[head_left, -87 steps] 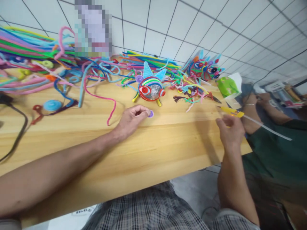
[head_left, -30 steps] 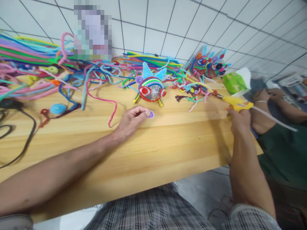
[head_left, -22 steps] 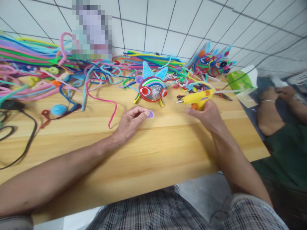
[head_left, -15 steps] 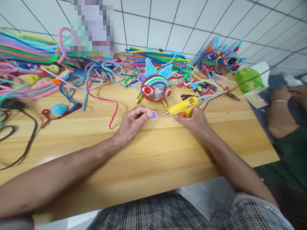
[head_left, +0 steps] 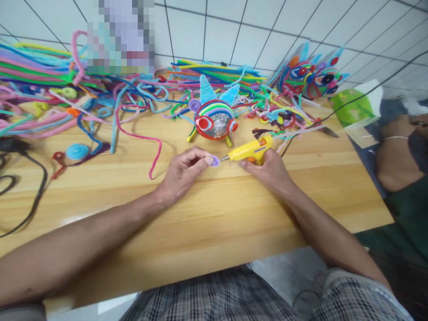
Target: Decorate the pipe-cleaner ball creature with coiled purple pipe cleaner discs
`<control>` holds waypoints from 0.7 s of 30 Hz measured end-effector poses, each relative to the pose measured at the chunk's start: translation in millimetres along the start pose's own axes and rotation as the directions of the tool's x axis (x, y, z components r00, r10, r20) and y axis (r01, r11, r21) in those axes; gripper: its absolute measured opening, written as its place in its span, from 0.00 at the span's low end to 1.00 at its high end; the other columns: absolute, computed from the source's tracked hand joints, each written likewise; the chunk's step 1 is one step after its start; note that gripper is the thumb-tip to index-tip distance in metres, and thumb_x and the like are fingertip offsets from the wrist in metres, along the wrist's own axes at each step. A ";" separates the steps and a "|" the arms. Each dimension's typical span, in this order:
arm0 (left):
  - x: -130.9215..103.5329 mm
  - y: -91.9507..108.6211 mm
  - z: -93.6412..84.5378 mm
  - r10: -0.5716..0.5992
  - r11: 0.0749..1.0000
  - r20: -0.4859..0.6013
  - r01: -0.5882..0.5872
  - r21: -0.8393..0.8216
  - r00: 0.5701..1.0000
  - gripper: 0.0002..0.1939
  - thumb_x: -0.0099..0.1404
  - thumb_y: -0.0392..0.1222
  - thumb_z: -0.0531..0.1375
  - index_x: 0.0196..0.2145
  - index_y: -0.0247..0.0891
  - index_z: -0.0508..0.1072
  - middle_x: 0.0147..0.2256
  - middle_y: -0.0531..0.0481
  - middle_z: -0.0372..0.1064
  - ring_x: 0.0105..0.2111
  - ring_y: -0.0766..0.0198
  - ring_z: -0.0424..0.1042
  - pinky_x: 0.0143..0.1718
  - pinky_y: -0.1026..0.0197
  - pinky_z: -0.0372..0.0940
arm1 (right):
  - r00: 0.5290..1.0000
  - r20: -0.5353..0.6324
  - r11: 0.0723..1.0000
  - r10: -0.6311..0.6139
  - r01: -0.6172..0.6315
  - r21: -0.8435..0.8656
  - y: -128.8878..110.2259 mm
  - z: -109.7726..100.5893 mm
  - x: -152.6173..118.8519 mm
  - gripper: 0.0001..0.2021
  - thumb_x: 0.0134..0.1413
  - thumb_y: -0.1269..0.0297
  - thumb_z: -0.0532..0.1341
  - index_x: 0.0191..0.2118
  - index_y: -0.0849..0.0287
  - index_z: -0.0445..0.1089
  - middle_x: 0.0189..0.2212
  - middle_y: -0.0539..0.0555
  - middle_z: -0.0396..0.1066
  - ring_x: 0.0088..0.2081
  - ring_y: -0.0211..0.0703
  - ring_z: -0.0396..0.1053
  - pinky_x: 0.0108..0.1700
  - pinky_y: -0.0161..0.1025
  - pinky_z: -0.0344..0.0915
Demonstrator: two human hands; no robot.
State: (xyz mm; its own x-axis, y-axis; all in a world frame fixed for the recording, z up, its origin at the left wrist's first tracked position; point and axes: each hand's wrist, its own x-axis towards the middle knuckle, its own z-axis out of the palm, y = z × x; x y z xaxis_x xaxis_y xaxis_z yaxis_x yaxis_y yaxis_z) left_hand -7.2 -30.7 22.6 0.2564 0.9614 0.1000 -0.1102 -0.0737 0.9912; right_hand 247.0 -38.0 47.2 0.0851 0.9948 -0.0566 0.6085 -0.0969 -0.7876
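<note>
Between the thumb and fingers of my left hand (head_left: 185,174) is a small purple pipe-cleaner coil (head_left: 215,161). My right hand (head_left: 272,171) grips a yellow hot glue gun (head_left: 251,150) by its handle, and the metal nozzle points left, at the coil's edge. Just behind them stands a round pipe-cleaner creature (head_left: 216,119) with blue pointed ears, red-and-white eyes, a silvery middle and short yellow legs. One purple coil (head_left: 194,105) sits beside its left ear.
Heaps of coloured pipe cleaners (head_left: 36,67) line the back by the tiled wall. At left lie a blue coil (head_left: 77,151) and a black cable (head_left: 42,191). Two finished-looking creatures (head_left: 312,80), scissors (head_left: 329,131) and a green packet (head_left: 352,107) are at right, near another person's arm (head_left: 397,156).
The glue gun has moved left, bringing its nozzle up to the purple coil. My left hand still holds the coil in nearly the same place. The view has shifted slightly.
</note>
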 end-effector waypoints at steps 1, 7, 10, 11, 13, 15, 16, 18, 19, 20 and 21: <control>0.0 -0.2 0.0 -0.002 1.000 0.000 0.002 0.007 1.000 0.16 0.66 0.57 0.72 0.35 0.40 0.83 0.37 0.46 0.84 0.38 0.59 0.80 0.46 0.56 0.74 | 1.000 0.001 1.000 -0.004 0.004 -0.001 -0.5 0.0 -0.5 0.16 0.48 0.52 0.70 0.38 0.58 0.76 0.35 0.57 0.81 0.35 0.51 0.77 0.38 0.46 0.74; 0.1 -1.8 -0.4 -0.009 1.000 0.001 0.009 0.027 1.000 0.15 0.66 0.56 0.72 0.35 0.41 0.83 0.37 0.47 0.84 0.38 0.59 0.79 0.45 0.57 0.73 | 1.000 -0.003 1.000 -0.019 0.019 0.006 -0.8 0.4 -2.3 0.15 0.49 0.52 0.70 0.38 0.57 0.77 0.35 0.56 0.82 0.35 0.50 0.78 0.38 0.45 0.74; 0.3 -2.5 -0.4 -0.014 0.999 0.004 0.014 0.038 1.000 0.16 0.65 0.56 0.72 0.35 0.40 0.83 0.37 0.46 0.84 0.38 0.59 0.80 0.45 0.57 0.73 | 1.000 -0.010 1.000 -0.018 0.018 0.026 -0.9 1.0 -2.2 0.17 0.48 0.51 0.71 0.39 0.57 0.77 0.36 0.56 0.82 0.35 0.50 0.77 0.38 0.45 0.74; 0.4 -2.8 -0.3 -0.019 0.999 0.004 0.019 0.041 1.000 0.16 0.65 0.57 0.72 0.35 0.40 0.83 0.37 0.46 0.84 0.38 0.59 0.80 0.45 0.57 0.74 | 1.000 -0.007 0.999 -0.017 0.017 0.030 -1.4 0.9 -2.3 0.17 0.48 0.51 0.71 0.39 0.57 0.76 0.36 0.56 0.82 0.35 0.50 0.77 0.37 0.44 0.74; 0.4 -3.3 -0.2 -0.022 0.999 0.007 0.022 0.037 1.000 0.17 0.65 0.57 0.72 0.35 0.40 0.83 0.37 0.46 0.84 0.38 0.58 0.80 0.45 0.57 0.74 | 1.000 -0.003 0.999 -0.014 0.014 0.032 -3.4 0.2 -2.7 0.17 0.48 0.52 0.71 0.39 0.57 0.76 0.36 0.56 0.82 0.36 0.50 0.77 0.37 0.44 0.74; 0.4 -3.8 -0.1 -0.017 0.999 0.011 0.017 0.031 1.000 0.16 0.65 0.56 0.72 0.35 0.40 0.83 0.37 0.46 0.84 0.38 0.59 0.80 0.44 0.57 0.73 | 1.000 -0.002 1.000 -0.011 0.011 0.029 -5.9 -0.9 -3.3 0.15 0.49 0.52 0.70 0.39 0.57 0.76 0.36 0.56 0.82 0.36 0.50 0.77 0.37 0.43 0.73; 0.4 -3.9 -0.1 -0.011 1.000 0.014 0.011 0.028 1.000 0.15 0.66 0.55 0.72 0.35 0.40 0.83 0.37 0.47 0.84 0.38 0.59 0.80 0.44 0.58 0.73 | 1.000 -0.003 1.000 -0.011 0.011 0.029 -7.0 -1.4 -3.5 0.15 0.49 0.53 0.70 0.39 0.57 0.76 0.35 0.56 0.82 0.36 0.50 0.77 0.38 0.43 0.73; 0.3 -3.6 -0.1 -0.004 1.000 0.023 0.003 0.025 1.000 0.13 0.66 0.54 0.71 0.36 0.41 0.84 0.37 0.47 0.84 0.37 0.60 0.80 0.44 0.59 0.73 | 1.000 -0.008 0.999 -0.009 0.010 0.030 -8.4 -2.1 -4.0 0.14 0.50 0.53 0.69 0.38 0.56 0.76 0.35 0.55 0.81 0.35 0.50 0.77 0.38 0.44 0.73; 0.2 -3.3 -0.1 -0.005 1.000 0.027 0.004 0.026 1.000 0.13 0.66 0.53 0.71 0.36 0.41 0.84 0.37 0.47 0.84 0.37 0.60 0.80 0.44 0.59 0.73 | 1.000 -0.008 1.000 -0.010 0.010 0.027 -8.5 -2.3 -4.1 0.13 0.50 0.53 0.69 0.37 0.56 0.76 0.35 0.55 0.81 0.35 0.50 0.77 0.38 0.44 0.73; 0.1 -3.0 -0.1 -0.008 0.999 0.030 0.007 0.031 1.000 0.13 0.66 0.53 0.71 0.36 0.41 0.84 0.37 0.47 0.84 0.38 0.60 0.79 0.44 0.59 0.73 | 1.000 -0.012 1.000 -0.010 0.011 0.022 -8.3 -2.3 -4.1 0.13 0.50 0.53 0.69 0.36 0.56 0.75 0.34 0.55 0.81 0.35 0.50 0.77 0.38 0.45 0.73; 0.1 -2.8 -0.1 -0.013 0.999 0.031 0.012 0.038 0.999 0.13 0.66 0.54 0.71 0.36 0.41 0.84 0.37 0.47 0.84 0.38 0.60 0.79 0.44 0.59 0.73 | 1.000 -0.019 1.000 -0.011 0.012 0.016 -7.8 -2.2 -4.0 0.13 0.49 0.53 0.69 0.36 0.56 0.75 0.34 0.55 0.81 0.35 0.50 0.76 0.38 0.45 0.73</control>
State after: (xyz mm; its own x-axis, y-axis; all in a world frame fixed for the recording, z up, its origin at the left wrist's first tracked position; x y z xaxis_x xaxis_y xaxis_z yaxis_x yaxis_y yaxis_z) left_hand -7.0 -30.4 19.9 0.2873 0.9536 0.0896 -0.0707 -0.0722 0.9949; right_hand 243.6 -41.3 55.0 0.0932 0.9950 -0.0361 0.5966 -0.0848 -0.7980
